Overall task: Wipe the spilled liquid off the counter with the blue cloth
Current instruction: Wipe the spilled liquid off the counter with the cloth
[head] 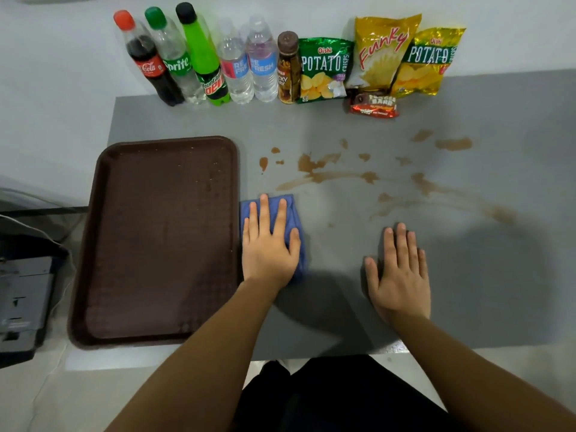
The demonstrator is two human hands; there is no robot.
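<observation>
A folded blue cloth lies on the grey counter, just right of the brown tray. My left hand rests flat on top of the cloth, fingers spread and pressing down, not curled around it. My right hand lies flat on the bare counter to the right, fingers apart and holding nothing. Brown spilled liquid is smeared and spotted across the counter beyond both hands, from near the cloth's far edge out to patches at the right.
A large brown tray sits at the left of the counter. Along the back wall stand several drink bottles, bags of chips and a chocolate bar. A dark device sits off the counter at far left.
</observation>
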